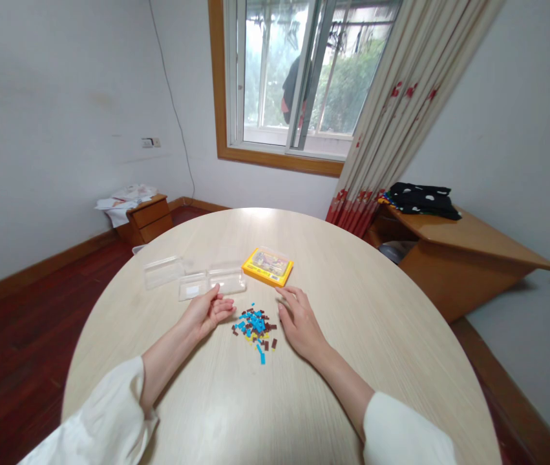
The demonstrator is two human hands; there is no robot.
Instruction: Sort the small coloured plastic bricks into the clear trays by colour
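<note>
Bricks (255, 321): smooth plastic. Trays (163, 272): clear glossy plastic. Tabletop (240, 413): smooth wood-grain, slight sheen. Curtain (391, 110): cloth.

Small bricks (256, 323) (blue, brown, some yellow) heaped loosely on pale tabletop (313, 407), few lying apart.

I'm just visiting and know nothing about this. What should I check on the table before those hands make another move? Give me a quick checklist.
1. Left hand free: ok, palm turned up, nothing visible in it.
2. Right hand free: cannot tell, its palm is hidden.
3. Heap of small blue, brown and yellow plastic pieces between the hands: ok.
4. All pieces tightly heaped: not ok, several are scattered around the edge.
5. Left hand clear of the transparent rectangular plastic containers: cannot tell, it overlaps them in this view.
6. Yellow rectangular box apart from the heap: ok, it lies beyond it.
</note>
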